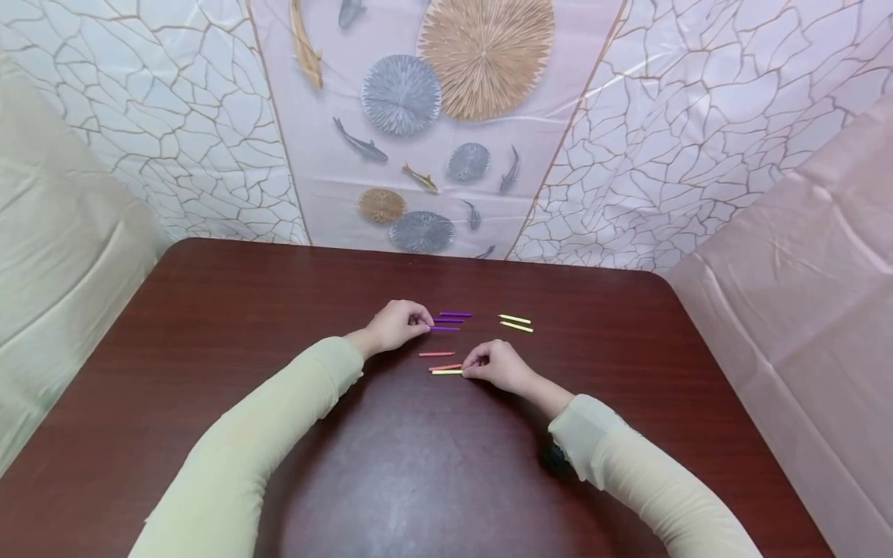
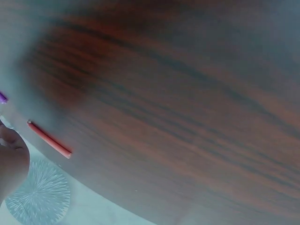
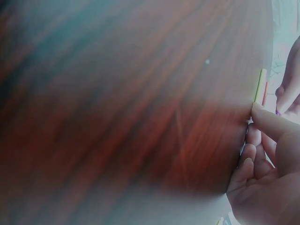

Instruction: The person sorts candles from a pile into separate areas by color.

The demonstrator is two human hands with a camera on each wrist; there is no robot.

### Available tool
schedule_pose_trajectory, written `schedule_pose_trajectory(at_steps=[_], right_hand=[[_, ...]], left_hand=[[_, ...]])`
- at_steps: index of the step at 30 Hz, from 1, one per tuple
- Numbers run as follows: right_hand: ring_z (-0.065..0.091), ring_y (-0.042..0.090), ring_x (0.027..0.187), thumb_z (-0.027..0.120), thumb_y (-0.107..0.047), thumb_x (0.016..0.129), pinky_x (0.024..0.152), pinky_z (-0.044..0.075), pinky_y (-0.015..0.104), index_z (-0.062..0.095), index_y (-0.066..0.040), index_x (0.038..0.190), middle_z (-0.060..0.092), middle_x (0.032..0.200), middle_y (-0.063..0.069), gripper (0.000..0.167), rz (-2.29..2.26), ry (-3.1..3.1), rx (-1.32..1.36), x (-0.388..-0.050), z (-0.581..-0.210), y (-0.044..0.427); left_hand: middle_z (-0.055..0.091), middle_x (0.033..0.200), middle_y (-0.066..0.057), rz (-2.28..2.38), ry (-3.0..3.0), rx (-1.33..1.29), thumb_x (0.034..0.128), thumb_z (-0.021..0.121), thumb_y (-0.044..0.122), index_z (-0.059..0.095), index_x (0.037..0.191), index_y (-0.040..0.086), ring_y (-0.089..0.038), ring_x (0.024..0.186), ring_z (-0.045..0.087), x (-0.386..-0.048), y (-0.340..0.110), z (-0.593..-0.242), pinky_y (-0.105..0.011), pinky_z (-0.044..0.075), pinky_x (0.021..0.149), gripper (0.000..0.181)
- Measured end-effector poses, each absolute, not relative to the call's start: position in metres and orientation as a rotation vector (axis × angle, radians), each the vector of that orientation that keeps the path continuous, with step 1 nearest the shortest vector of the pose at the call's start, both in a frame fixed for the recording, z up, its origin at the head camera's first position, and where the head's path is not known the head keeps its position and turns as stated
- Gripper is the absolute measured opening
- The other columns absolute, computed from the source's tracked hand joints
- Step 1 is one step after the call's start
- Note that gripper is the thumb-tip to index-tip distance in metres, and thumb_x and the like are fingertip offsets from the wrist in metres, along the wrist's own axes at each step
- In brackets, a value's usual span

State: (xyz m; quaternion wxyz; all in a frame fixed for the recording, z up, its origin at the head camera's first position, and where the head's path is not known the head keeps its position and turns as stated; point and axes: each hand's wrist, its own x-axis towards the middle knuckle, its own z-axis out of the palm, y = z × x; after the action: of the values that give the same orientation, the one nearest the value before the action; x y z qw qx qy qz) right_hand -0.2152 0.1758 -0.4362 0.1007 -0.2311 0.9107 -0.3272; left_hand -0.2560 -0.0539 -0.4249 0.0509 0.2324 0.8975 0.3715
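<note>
My left hand [image 1: 399, 324] pinches the left end of the nearest of several purple sticks [image 1: 446, 328]. My right hand [image 1: 498, 366] pinches the right end of a yellow stick [image 1: 446, 372], which lies just in front of an orange-red stick [image 1: 443, 367]. Another orange-red stick [image 1: 436, 354] lies a little farther back. In the right wrist view, the thumb and fingers of my right hand [image 3: 267, 164] meet at the end of the yellow stick [image 3: 259, 86]. The left wrist view catches only part of my left hand [image 2: 11, 157], near an orange-red stick [image 2: 49, 139].
Two yellow sticks [image 1: 516, 327] lie to the right of the purple ones on the dark wooden table [image 1: 391, 480]. A patterned cloth [image 1: 432, 194] hangs behind the table's back edge, with pale cloth at both sides. A dark object [image 1: 556, 459] shows under my right sleeve.
</note>
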Motion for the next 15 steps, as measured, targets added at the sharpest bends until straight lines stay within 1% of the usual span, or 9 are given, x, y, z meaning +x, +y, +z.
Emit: schedule_pose_trajectory(at_steps=[15], right_hand=[[0.048,0.001,0.061,0.074,-0.012,0.077,0.058,0.040,0.017,0.073,-0.008,0.078,0.069,0.070,0.002,0.005,-0.956,2.702,-0.674,-0.215,-0.437,0.176]], left_hand=[[0.067,0.080,-0.003,1.053,2.749,0.688,0.0857,0.064,0.010,0.070,0.088,0.007,-0.011,0.075,0.057,-0.272,-0.039,-0.430,-0.024,0.045,0.073,0.007]])
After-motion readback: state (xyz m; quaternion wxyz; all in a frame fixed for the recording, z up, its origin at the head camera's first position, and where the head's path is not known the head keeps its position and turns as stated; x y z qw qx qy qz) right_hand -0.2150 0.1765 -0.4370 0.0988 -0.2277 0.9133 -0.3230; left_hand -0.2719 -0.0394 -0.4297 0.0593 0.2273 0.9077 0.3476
